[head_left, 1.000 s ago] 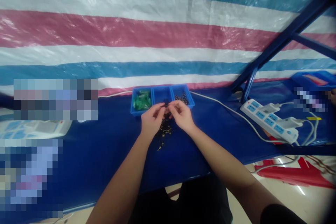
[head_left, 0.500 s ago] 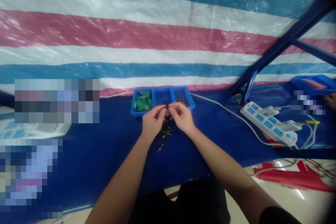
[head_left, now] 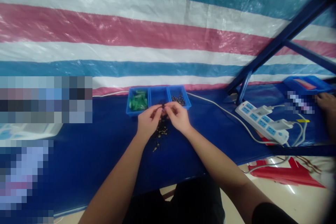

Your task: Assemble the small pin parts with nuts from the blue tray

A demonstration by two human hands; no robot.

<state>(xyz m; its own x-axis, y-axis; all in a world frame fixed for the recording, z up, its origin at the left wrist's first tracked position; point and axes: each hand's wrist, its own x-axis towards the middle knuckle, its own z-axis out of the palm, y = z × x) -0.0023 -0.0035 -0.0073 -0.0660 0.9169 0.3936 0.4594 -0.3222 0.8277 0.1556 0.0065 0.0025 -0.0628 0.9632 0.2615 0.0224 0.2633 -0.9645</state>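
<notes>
Blue tray (head_left: 158,95), no legible writing.

Both forearms bare to above the elbow. Left hand (head_left: 147,123) and right hand (head_left: 177,119) ungloved, no rings, watch or bands visible. Dark short sleeve (head_left: 273,214) on right upper arm.

A tray (head_left: 158,95) lies just behind the fingers (head_left: 157,111); small parts (head_left: 160,132) lie on the table (head_left: 105,147) under them; a power strip (head_left: 262,122) lies well right.
</notes>
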